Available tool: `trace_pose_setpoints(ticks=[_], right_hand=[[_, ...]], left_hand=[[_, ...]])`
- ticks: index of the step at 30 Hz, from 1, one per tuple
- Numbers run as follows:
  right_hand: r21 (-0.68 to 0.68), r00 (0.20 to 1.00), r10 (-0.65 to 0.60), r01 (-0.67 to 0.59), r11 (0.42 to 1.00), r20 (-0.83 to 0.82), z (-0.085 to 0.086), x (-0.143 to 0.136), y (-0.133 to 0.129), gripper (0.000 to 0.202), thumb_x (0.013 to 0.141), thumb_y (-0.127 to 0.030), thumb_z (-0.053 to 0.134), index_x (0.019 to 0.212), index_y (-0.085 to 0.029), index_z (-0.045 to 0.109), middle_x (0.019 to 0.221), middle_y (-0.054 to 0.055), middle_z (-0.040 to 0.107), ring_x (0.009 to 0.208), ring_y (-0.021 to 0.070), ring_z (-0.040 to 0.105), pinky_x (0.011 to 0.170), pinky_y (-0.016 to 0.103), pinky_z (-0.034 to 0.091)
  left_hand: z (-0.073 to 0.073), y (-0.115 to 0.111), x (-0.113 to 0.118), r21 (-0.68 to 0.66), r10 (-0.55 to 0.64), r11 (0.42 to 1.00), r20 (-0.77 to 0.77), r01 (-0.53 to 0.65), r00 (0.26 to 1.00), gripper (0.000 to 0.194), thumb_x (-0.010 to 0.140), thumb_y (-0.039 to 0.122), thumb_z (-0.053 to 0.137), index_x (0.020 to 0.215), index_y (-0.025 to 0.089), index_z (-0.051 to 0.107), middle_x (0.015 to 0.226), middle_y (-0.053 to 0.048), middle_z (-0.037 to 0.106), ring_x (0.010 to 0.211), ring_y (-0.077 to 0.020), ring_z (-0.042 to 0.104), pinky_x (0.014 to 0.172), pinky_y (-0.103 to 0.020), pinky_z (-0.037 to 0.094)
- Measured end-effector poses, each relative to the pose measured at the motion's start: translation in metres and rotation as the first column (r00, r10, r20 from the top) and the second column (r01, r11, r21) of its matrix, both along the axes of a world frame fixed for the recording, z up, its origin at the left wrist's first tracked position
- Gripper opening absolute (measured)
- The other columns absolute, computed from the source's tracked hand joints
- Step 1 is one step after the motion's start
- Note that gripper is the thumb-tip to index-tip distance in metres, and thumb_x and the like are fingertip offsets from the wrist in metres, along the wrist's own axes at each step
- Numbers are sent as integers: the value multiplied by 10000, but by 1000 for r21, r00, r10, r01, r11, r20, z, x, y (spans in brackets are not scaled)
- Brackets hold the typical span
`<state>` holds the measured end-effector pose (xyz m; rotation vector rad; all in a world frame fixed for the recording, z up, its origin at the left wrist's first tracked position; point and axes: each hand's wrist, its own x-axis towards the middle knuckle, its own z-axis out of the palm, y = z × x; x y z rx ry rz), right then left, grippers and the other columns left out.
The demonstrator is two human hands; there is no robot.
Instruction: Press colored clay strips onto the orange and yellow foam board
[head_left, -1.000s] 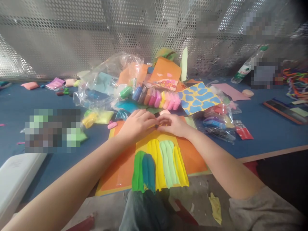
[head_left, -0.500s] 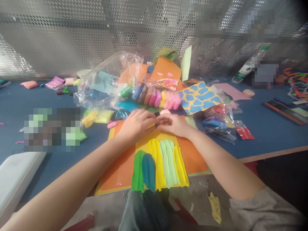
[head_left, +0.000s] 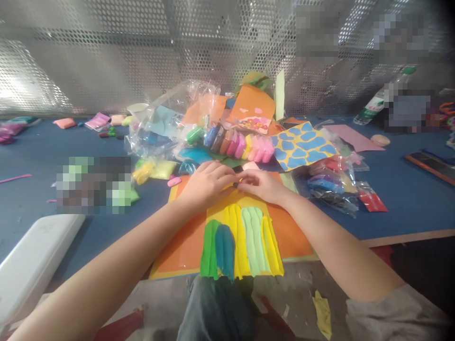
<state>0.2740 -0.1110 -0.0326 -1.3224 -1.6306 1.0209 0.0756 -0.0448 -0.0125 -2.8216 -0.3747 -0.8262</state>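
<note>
My left hand [head_left: 210, 183] and my right hand [head_left: 262, 186] meet at the fingertips above the yellow sheet [head_left: 221, 202]. Between their fingers a small dark piece of clay [head_left: 235, 185] shows, mostly hidden; both hands appear closed on it. Nearer to me, rounded strips of soft clay lie side by side on the sheet: green clay [head_left: 209, 251], blue clay [head_left: 225, 253], yellow clay [head_left: 241, 253] and pale green clay [head_left: 255, 241]. Under the yellow sheet is a larger orange sheet [head_left: 181, 241]. Close to my left hand rests a small pink lump [head_left: 174, 182].
Behind my hands stand a row of coloured clay packs [head_left: 232, 144], a clear plastic bag [head_left: 159, 123] and a blue-spotted yellow card [head_left: 304, 146]. More bagged clay [head_left: 329, 182] lies to the right. A white case [head_left: 42, 251] sits front left, a bottle [head_left: 371, 106] at back right.
The view has turned slightly left, so the table's contents appear farther right. My hands stay together at the same place above the sheet, with the dark piece between their fingertips.
</note>
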Motion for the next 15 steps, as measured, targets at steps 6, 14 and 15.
trace_pose_setpoints(ticks=[6,14,15], right_hand=[[4,993,112,-113,994,26,1,-3,1,150,812,-274,594,919,-200,669,912,35,705,871,189,658,782,324,515],[-22,997,69,-69,997,42,1,-3,-3,157,820,-337,611,854,-184,626,772,27,694,769,165,662,723,296,505],[-28,997,73,-72,997,38,1,-3,-3,157,820,-336,612,860,-185,623,774,26,693,773,164,662,727,296,503]], left_hand=[[0,-6,6,126,59,991,-64,-51,996,197,937,317,485,993,233,654,819,-24,677,738,-166,580,670,-316,372],[83,15,-89,-262,513,790,-211,-554,832,181,805,193,591,931,231,716,705,59,659,624,-108,569,620,-210,420],[94,22,-112,-346,650,645,-221,-681,727,178,795,191,584,909,203,720,634,75,618,554,-93,525,550,-188,405]])
